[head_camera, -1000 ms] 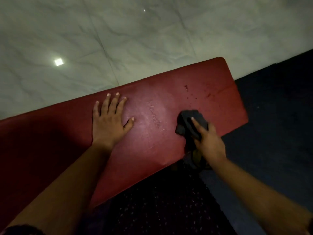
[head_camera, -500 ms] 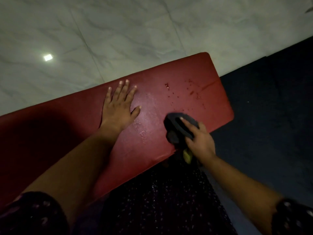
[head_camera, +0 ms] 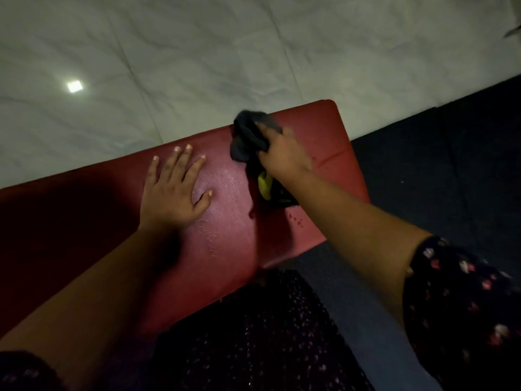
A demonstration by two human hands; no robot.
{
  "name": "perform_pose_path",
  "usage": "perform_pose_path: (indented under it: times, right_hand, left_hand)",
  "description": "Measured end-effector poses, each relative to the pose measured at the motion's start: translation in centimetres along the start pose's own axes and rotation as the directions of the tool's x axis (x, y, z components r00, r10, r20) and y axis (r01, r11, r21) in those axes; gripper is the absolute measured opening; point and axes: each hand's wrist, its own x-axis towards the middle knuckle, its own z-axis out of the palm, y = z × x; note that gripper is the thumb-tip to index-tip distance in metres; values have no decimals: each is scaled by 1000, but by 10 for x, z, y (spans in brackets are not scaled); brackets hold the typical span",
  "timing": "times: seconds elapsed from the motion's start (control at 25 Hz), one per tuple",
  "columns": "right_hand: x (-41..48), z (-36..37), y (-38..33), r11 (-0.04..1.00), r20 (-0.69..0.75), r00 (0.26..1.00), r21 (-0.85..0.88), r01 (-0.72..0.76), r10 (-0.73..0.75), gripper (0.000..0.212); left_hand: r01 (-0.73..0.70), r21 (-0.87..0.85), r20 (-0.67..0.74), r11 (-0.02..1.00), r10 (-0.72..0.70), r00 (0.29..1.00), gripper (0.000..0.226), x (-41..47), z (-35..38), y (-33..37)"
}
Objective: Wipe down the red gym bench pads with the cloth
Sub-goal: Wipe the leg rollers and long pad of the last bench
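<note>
Head view — steeply downward; close over bench [head_camera: 231,221]

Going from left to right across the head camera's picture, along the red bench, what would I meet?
Left hand flat on the red pad → dark cloth gripped by the right hand → the pad's bare end → dark floor mat.

left hand [head_camera: 173,190]: palm down, fingers straight and spread, pointing to 12 o'clock | left forearm: enters from 7 o'clock | right hand [head_camera: 282,153]: fingers curled round cloth [head_camera: 245,136] | right forearm: enters from 4 o'clock
</note>
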Motion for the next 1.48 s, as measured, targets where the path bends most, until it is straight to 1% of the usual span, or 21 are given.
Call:
perform_pose_path:
  times: [0.12, 0.16, 0.24, 0.32, 0.4, 0.44, 0.52, 0.64, 0.76, 0.88, 0.92, 1.0, 1.04, 1.12, 1.2, 1.28, 1.32, 1.36, 1.4, 1.44, 1.48]
  right_hand:
    - [-73, 26, 49, 1000, 39, 999, -26, 7, -6, 71]
    - [-99, 37, 67, 1000, 68, 998, -22, -11, 12, 75]
    - [-147, 55, 97, 998, 135, 989, -13, -61, 62, 86]
    - [-186, 65, 118, 994, 186, 976, -45, -104, 111, 96]
    - [-213, 67, 131, 982, 209, 965, -127, -137, 161, 94]
    - [-219, 65, 133, 978, 197, 964, -145, -149, 176, 90]
    - [-213, 56, 129, 977, 150, 971, -138, -164, 184, 83]
    - [-163, 44, 110, 981, 119, 979, -118, -151, 165, 76]
    - [-91, 22, 80, 993, 49, 993, -48, -109, 111, 68]
    - [-14, -7, 43, 995, -35, 999, -96, 17, -20, 61]
    - [12, -17, 32, 992, -55, 997, -116, 48, -55, 60]
    - [57, -35, 16, 989, -70, 995, -132, 66, -76, 59]
    - [72, -40, 13, 992, -60, 997, -116, 43, -51, 58]
    - [82, -40, 18, 999, -39, 999, -31, -25, 23, 57]
    - [56, -32, 36, 997, -60, 996, 31, -70, 72, 58]
    - [3, -14, 65, 997, -55, 996, 9, -76, 77, 63]
    - [-28, -4, 83, 997, -18, 997, -6, -78, 78, 67]
    - [-60, 5, 100, 996, 34, 995, -21, -90, 91, 73]
    - [-91, 14, 117, 993, 88, 990, -43, -111, 114, 79]
    - [-120, 23, 133, 989, 135, 981, -76, -129, 138, 84]
    - [-146, 30, 146, 983, 172, 972, -112, -144, 162, 88]
  left_hand:
    - [89, -36, 43, 995, -87, 995, 71, 23, -10, 15]
    - [86, -44, 70, 995, -83, 994, 73, 36, -12, 24]
    - [20, -38, 143, 999, -15, 990, 77, 57, -13, 45]
    - [-74, 1, 286, 997, 70, 956, 83, 72, -6, 58]
    - [-133, 68, 429, 989, 92, 899, 99, 76, 0, 61]
    - [-141, 71, 470, 987, 91, 878, 108, 76, 1, 60]
    - [-136, 32, 520, 990, 100, 848, 123, 79, 1, 56]
    - [-133, -33, 535, 991, 130, 835, 134, 80, 0, 54]
    - [-131, -51, 479, 990, 139, 867, 137, 77, 7, 53]
    - [-149, -13, 343, 989, 144, 928, 134, 71, 17, 51]
    - [-156, -9, 302, 988, 151, 941, 130, 68, 19, 51]
    - [-163, -37, 210, 986, 167, 963, 113, 65, 21, 51]
    - [-161, -62, 157, 985, 169, 973, 104, 64, 21, 51]
    - [-154, -95, 76, 983, 162, 984, 89, 62, 21, 54]
    - [-138, -101, 43, 985, 143, 989, 78, 62, 21, 55]
    - [-129, -103, -14, 986, 128, 992, 63, 65, 22, 56]
    - [-155, -95, -76, 983, 148, 986, 53, 65, 22, 56]
    - [-218, -77, -142, 973, 206, 968, 45, 65, 24, 58]
    - [-311, -58, -189, 949, 295, 937, 41, 65, 26, 62]
    - [-405, -50, -213, 913, 386, 897, 39, 65, 28, 67]
    - [-470, -51, -222, 881, 449, 866, 39, 65, 30, 73]
